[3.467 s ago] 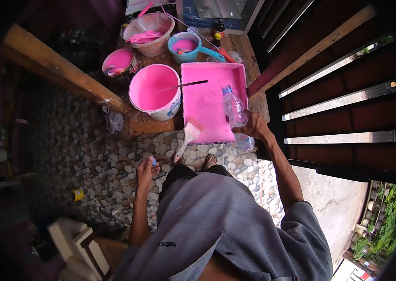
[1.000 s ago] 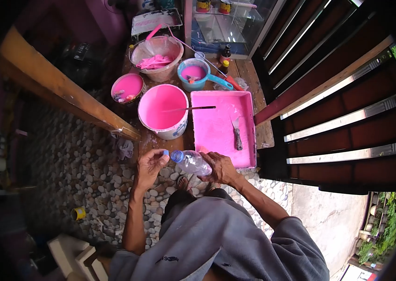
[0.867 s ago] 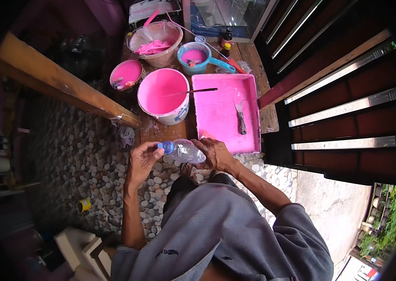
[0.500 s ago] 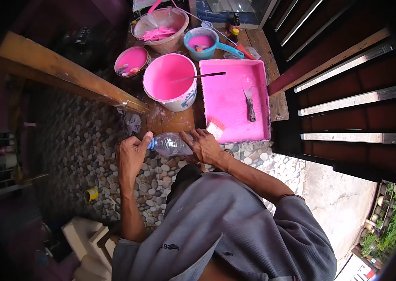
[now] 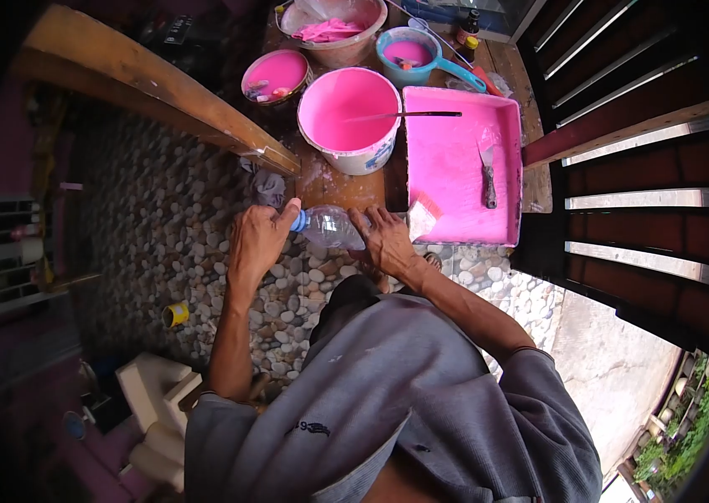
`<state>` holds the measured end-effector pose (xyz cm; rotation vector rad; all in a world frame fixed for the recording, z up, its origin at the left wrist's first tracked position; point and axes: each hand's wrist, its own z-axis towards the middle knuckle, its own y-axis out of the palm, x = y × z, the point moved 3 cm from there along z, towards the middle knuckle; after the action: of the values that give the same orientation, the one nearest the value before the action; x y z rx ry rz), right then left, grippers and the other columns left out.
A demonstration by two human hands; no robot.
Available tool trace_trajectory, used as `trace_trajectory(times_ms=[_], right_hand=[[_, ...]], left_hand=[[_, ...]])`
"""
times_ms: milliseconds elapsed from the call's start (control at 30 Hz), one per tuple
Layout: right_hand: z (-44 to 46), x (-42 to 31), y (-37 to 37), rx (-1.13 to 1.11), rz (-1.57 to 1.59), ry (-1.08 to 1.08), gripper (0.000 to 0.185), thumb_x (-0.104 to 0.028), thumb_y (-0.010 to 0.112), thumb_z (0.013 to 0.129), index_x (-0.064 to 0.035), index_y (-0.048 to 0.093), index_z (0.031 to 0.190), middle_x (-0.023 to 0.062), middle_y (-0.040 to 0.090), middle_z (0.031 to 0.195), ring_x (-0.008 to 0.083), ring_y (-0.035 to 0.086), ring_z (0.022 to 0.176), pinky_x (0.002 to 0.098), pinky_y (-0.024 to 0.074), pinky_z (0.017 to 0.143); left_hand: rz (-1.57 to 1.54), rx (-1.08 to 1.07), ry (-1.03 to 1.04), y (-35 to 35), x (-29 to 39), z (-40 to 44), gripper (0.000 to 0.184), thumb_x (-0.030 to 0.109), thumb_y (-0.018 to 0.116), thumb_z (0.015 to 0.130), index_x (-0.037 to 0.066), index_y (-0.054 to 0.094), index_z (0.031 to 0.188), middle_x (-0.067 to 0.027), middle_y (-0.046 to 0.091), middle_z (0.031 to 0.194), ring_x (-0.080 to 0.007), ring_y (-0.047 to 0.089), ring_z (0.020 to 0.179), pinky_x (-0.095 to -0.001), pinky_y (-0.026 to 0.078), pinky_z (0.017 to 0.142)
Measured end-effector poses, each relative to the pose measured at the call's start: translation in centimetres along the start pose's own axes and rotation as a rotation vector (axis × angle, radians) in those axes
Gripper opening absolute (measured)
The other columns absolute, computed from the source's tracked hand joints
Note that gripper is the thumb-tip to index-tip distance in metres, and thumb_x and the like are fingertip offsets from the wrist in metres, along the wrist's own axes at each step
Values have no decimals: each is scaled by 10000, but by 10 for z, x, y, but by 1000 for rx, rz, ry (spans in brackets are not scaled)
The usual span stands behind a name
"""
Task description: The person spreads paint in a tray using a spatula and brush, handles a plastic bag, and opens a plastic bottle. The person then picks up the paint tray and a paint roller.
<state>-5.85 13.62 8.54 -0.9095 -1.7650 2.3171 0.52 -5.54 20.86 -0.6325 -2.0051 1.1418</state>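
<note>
Between my two hands lies a clear plastic bottle with a blue cap, held sideways in front of the wooden table's near edge. My left hand is closed at the capped end, thumb pressed against the blue cap. My right hand grips the other end, its fingers over the bottle's side; that end is partly hidden. Just beyond the right hand, a brush with pink bristles rests at the corner of a pink paint tray. A scraper lies in the tray.
A white bucket of pink paint, with a stick across its rim, stands behind the bottle. Farther back are a pink-filled tub, a basin and a blue dipper. A wooden beam runs along the left; slats stand right.
The view has shifted, so the table and its contents appear farther right and higher. Both hands keep their hold on the bottle, with little visible change in grip.
</note>
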Motion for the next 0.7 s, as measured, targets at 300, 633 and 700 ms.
trace_trajectory(times_ms=[300, 633, 700], right_hand=[[21, 6, 20, -3, 263, 54, 826, -355, 771, 634, -87, 399, 1321, 229, 534, 1111, 388, 518, 1054, 442, 437, 867], [-10, 48, -8, 270, 291, 424, 673, -369, 695, 738, -43, 431, 1264, 209, 562, 1086, 368, 561, 975, 440, 459, 834], [-44, 90, -18, 459, 237, 683, 525, -314, 679, 751, -21, 518, 1156, 206, 593, 1035, 365, 574, 939, 430, 473, 807]], left_hand=[[-217, -124, 533, -18, 9, 4, 254, 108, 702, 775, -39, 610, 963, -127, 624, 876, -181, 642, 760, -277, 514, 655], [-288, 1, 510, -3, -1, 41, 283, 55, 696, 749, -38, 579, 989, -131, 615, 886, -171, 629, 714, -282, 521, 642], [-298, 58, 496, -3, 0, 45, 296, 51, 703, 742, -43, 580, 995, -117, 608, 870, -167, 624, 715, -274, 517, 648]])
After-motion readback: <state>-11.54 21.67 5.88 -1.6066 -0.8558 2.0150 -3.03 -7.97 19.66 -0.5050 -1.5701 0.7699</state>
